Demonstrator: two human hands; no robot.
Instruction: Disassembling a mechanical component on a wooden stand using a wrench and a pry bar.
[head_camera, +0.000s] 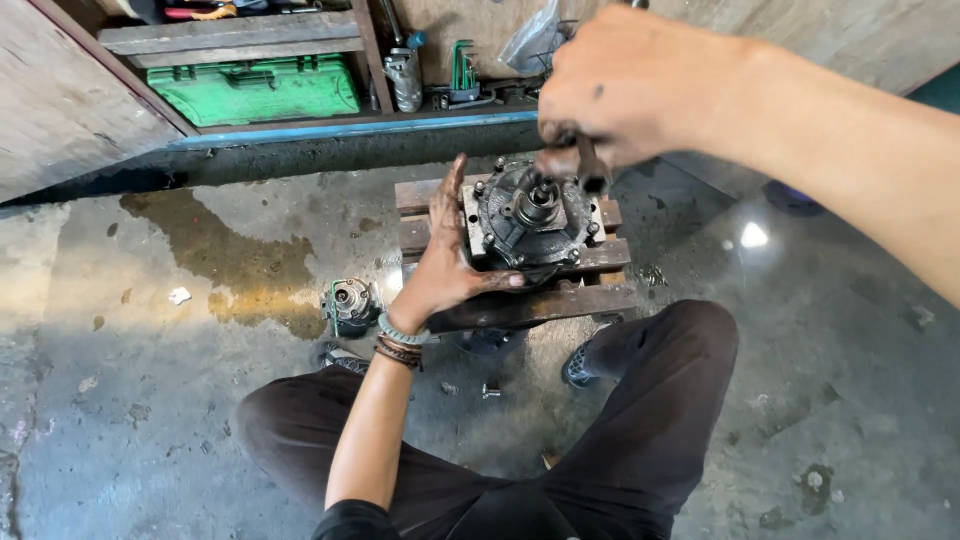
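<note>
Left hand (445, 262): fingers spread, palm braced against round gear housing (535, 215) on wooden pallet (520, 305). Right hand (625, 85): raised, fist closed around dark tool handle (588, 165).

The round gear housing (535, 215) is dark cast metal, greasy and dull, with a brighter steel shaft at its centre; the pallet (520, 300) under it is rough, oil-stained wood. The floor (150, 400) is worn concrete, wet and glossy in patches; the toolbox (255, 90) is smooth green plastic; both hands are grease-smeared.
</note>
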